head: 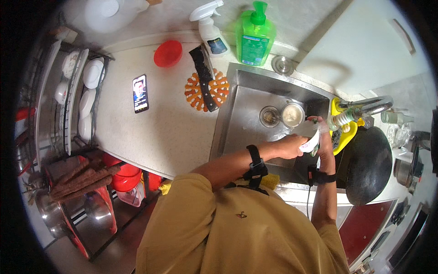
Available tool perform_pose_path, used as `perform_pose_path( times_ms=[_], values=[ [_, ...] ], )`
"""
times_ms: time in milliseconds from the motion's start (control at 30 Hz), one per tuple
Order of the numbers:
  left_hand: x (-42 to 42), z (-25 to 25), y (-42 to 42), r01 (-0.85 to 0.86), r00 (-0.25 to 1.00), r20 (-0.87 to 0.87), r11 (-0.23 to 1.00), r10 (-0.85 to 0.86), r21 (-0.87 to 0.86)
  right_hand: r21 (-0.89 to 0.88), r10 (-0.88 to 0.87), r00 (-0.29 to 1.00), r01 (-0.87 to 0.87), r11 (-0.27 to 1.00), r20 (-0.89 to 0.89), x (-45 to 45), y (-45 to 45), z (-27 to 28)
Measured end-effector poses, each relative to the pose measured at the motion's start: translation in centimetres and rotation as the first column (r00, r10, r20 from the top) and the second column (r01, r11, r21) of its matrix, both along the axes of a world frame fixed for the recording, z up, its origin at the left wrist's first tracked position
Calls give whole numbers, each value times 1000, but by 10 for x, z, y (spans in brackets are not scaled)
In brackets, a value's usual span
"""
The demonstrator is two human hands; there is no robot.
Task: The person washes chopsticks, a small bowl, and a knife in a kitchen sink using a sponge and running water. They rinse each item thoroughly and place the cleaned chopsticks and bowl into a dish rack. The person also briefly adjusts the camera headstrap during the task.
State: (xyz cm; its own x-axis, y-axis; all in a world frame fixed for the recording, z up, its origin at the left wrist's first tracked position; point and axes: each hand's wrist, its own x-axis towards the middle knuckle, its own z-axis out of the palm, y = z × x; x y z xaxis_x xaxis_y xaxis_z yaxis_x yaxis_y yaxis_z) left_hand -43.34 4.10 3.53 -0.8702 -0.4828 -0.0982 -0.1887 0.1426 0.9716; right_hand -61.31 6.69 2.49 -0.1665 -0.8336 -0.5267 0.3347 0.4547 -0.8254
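My left hand (291, 145) grips the near rim of a white bowl with a floral pattern (310, 144), tilted over the stainless steel sink (246, 102). My right hand (323, 132) is on the bowl's far right side, its fingers partly hidden. Water runs from the curved metal faucet (371, 104) onto the bowl and right hand. Just beyond the hands, a round container with cloudy, whitish content (293, 114) stands in the sink beside the drain strainer (269, 116). Both wrists wear black straps.
Left of the sink lie a cleaver (205, 78) on a beaded trivet (191, 94), a red bowl (168, 53) and a phone (140, 94). Behind stand a spray bottle (212, 34) and green pump bottle (255, 41). A black wok (369, 166) is at right, a dish rack (77, 102) at left.
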Motion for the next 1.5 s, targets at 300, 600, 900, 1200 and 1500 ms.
perform_pose_path(
  times_ms=[300, 600, 900, 1200, 1500],
  values=[
    [-7, -19, -11, -39, 981, -143, 855, 131, 518, -206, -70, 337, -386, 899, -939, 66, 8, 57],
    [-5, 15, -5, -91, 989, -134, 976, 64, -198, -46, 48, 991, -53, 998, -121, 0, -13, 21],
    [-3, -11, -17, -231, 962, -109, 958, 251, 169, -275, -173, 279, -387, 880, -945, 76, 0, 54],
    [-2, 24, -9, -129, 987, -120, 980, 111, -151, -156, -32, 961, -12, 988, -275, 9, -18, 25],
    [4, 10, -16, -181, 979, -91, 984, 180, -1, -240, -72, 436, -343, 908, -897, 60, -1, 45]
  ],
)
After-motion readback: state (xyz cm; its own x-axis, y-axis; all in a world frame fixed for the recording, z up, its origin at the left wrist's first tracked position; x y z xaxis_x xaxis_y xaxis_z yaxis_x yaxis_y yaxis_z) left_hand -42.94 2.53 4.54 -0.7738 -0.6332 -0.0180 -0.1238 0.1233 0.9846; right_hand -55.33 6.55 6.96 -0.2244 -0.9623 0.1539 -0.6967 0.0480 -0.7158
